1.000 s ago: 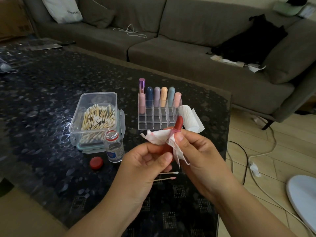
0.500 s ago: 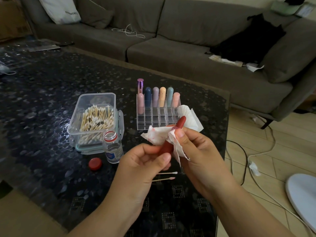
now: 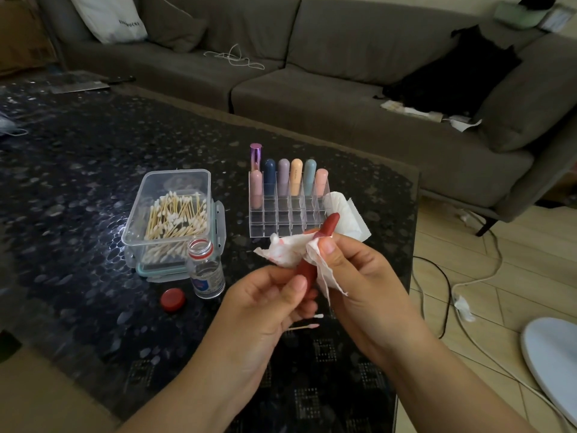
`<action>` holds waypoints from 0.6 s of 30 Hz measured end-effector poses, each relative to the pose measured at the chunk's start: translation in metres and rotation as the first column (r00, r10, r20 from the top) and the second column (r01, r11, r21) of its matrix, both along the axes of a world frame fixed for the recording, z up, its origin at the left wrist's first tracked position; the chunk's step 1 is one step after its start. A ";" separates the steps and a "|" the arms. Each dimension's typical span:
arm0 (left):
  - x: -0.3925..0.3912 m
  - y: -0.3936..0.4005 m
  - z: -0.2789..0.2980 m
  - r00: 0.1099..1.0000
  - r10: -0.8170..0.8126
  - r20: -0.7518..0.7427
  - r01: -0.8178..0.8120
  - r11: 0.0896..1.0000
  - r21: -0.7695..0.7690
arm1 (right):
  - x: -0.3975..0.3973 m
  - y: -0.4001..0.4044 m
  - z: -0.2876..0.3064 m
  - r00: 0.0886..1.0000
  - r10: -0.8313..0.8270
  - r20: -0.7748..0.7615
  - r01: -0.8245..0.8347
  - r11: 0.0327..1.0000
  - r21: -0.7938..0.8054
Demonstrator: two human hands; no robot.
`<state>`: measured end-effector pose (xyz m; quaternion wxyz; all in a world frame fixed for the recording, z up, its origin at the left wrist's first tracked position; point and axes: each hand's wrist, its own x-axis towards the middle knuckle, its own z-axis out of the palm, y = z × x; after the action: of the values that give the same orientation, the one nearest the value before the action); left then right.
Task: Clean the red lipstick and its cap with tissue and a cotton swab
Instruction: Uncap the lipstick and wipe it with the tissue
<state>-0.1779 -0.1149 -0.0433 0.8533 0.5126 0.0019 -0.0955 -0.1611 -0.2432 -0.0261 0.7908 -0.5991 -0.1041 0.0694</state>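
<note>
The red lipstick (image 3: 330, 225) points up and to the right between my hands, above the dark table. My left hand (image 3: 265, 303) grips its lower end, thumb on the tube. A crumpled white tissue (image 3: 288, 253) with pink stains wraps the middle of the tube, and my right hand (image 3: 359, 278) pinches that tissue against it. Two used cotton swabs (image 3: 307, 323) lie on the table below my hands. I cannot tell whether the cap is on the tube.
A clear box of cotton swabs (image 3: 175, 215) stands at the left, with an uncapped small bottle (image 3: 206, 270) and its red lid (image 3: 172, 300) in front. A clear organizer (image 3: 288, 210) holds several pastel lipsticks; folded tissue (image 3: 348, 214) lies beside it. Cables cross the floor on the right.
More of the red tube now sticks out above the tissue. Both hands stay in about the same place.
</note>
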 end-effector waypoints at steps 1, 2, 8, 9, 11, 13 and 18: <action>0.001 0.000 -0.001 0.999 0.031 0.021 -0.032 0.999 0.023 | 0.000 0.000 -0.001 1.000 0.005 -0.001 -0.005 1.000 0.010; 0.002 0.001 -0.003 0.997 0.063 0.042 -0.065 0.996 0.054 | 0.001 0.001 -0.001 1.000 0.003 -0.005 -0.003 1.000 0.012; -0.002 -0.001 -0.001 0.999 0.027 0.020 -0.029 0.993 0.116 | 0.001 0.000 -0.001 0.999 -0.042 -0.017 0.041 0.998 -0.042; -0.002 -0.001 0.001 1.000 -0.025 -0.011 0.026 0.997 0.079 | 0.000 0.001 0.001 0.999 -0.048 -0.019 0.047 0.998 -0.052; -0.002 -0.001 0.002 0.994 -0.094 -0.055 0.095 0.995 0.020 | -0.001 0.002 0.003 0.998 -0.052 -0.027 0.050 0.997 -0.052; -0.002 -0.002 0.004 0.993 -0.100 -0.066 0.100 0.995 -0.009 | -0.001 0.002 0.004 0.998 -0.056 -0.039 0.054 0.997 -0.051; 0.000 -0.001 0.004 1.000 0.011 -0.028 -0.010 1.000 0.006 | 0.002 0.001 -0.004 0.997 -0.071 -0.014 0.070 0.996 -0.049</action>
<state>-0.1779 -0.1163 -0.0394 0.8522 0.5136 0.0167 -0.0981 -0.1590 -0.2425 -0.0299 0.7786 -0.6211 -0.0751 0.0485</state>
